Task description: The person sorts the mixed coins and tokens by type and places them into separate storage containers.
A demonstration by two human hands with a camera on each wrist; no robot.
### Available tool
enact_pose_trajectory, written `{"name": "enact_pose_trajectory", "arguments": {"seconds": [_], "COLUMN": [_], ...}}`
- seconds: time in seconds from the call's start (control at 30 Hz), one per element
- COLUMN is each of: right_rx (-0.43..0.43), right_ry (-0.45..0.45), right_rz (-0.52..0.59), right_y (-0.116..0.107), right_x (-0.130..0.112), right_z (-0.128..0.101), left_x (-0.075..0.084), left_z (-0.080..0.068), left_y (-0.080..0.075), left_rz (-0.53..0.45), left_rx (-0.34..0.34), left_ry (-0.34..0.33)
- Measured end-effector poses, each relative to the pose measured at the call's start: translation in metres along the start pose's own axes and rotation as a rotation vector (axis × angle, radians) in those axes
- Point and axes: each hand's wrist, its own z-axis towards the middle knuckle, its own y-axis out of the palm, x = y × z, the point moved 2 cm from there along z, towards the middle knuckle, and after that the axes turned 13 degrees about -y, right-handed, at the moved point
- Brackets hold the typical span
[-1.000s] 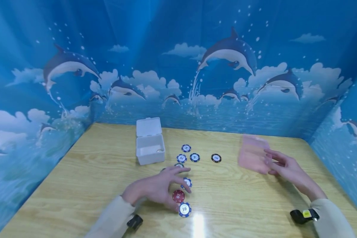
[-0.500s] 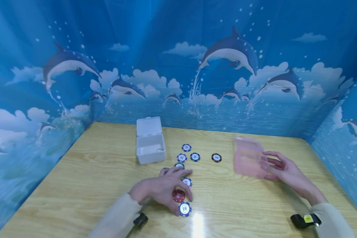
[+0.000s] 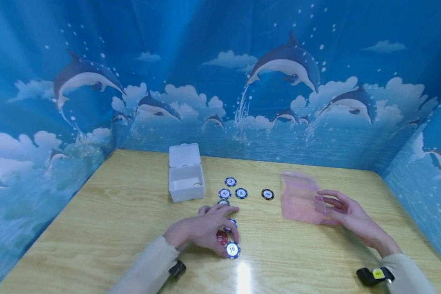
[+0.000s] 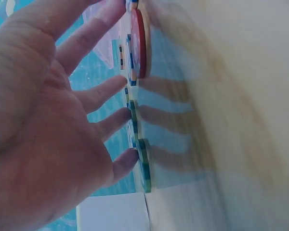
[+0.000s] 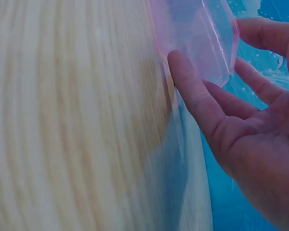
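Note:
My left hand (image 3: pixel 209 230) pinches a blue-and-white poker chip (image 3: pixel 233 250) marked 10 between thumb and index finger, low over the table. A red chip (image 3: pixel 221 238) lies under that hand, partly covered, and another blue chip (image 3: pixel 230 223) shows behind the index finger. In the left wrist view, the other fingers spread towards a green chip (image 4: pixel 144 166) on the tabletop. My right hand (image 3: pixel 343 210) grips the right side of a translucent pink plastic box (image 3: pixel 301 200). Its thumb is at the near side and its fingers at the far side in the right wrist view (image 5: pixel 192 38).
A white box (image 3: pixel 186 183) with its lid raised stands at the back left, something small inside. Several chips lie right of it, including a black chip (image 3: pixel 267 194) and a blue chip (image 3: pixel 241 193). A dolphin-print curtain (image 3: pixel 220 102) hangs along the table's (image 3: pixel 279 261) back and sides.
My right hand has slid the pink box left and slightly nearer. My left hand has closed its thumb and index finger on the blue-and-white chip, which has shifted slightly away and right.

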Motion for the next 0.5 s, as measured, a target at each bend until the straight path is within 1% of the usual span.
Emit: {"name": "enact_pose_trajectory", "arguments": {"seconds": [0.13,0.23,0.5], "right_rx": [-0.002,-0.009,0.011], "right_ry": [0.008,0.015,0.059], "right_rz": [-0.002,0.009,-0.006], "right_y": [0.003,0.005,0.007], "right_x": [-0.001,-0.002,0.0], "right_z": [0.001,0.002,0.004], "left_x": [0.0,0.001,0.005], "left_z": [0.011,0.016,0.02], "left_y": [-0.003,-0.004,-0.005], "left_rz": [-0.015,-0.022,-0.006], "left_rx": [0.035,0.051,0.053], "left_ry": [0.004,-0.007,-0.041]}}
